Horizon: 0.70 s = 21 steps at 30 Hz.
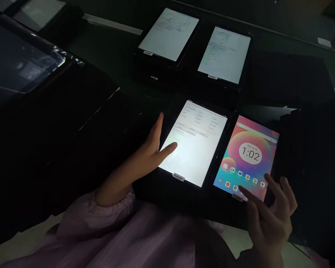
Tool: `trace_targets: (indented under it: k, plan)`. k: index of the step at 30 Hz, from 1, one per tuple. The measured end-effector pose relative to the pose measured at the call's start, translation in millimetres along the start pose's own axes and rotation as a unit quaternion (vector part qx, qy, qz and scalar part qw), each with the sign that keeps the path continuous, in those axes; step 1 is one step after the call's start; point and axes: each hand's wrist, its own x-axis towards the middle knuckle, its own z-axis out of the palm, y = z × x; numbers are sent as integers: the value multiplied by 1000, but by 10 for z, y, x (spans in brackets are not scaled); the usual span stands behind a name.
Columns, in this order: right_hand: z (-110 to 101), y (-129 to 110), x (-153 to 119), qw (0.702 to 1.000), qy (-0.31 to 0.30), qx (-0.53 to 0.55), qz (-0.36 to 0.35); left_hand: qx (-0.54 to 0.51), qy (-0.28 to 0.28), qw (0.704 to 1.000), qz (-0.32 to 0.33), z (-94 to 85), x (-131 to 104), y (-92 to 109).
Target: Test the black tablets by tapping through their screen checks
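Observation:
A tablet with a bright white screen (195,152) lies in front of me, showing check marks, grey buttons and lines of text. My left hand (153,149) is at its left edge, thumb over the screen and fingers stretched out along the side. To its right lies a second tablet with a colourful home screen (249,152); its clock reads 1:02. Over that tablet's lower right part is my right hand (276,208), index finger extended near the bottom row of icons, the other fingers loosely bent and apart. Whether the fingertip touches the glass I cannot tell.
Two more lit tablets rest farther back, a left one (169,35) and a right one (225,56), each on a dark stack. A large dark screen (19,56) stands at the far left. The dark table surface is dimly lit.

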Motion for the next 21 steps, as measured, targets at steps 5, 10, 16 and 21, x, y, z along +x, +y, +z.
trace_targets:
  k: [5,10,16,21]
  plan:
    - [102,-145,84,996,-39,-11,-78,0,-36,999,11,-54,-109,-159]
    - [153,-165,134,995,-53,-24,-84,-17,-72,997,37,-179,-308,-256]
    - [173,-213,160,998,-20,18,-54,-30,-70,997,31,-280,-288,-404]
    - [78,-168,52,998,43,45,13,5,-72,997,32,-296,-233,-404]
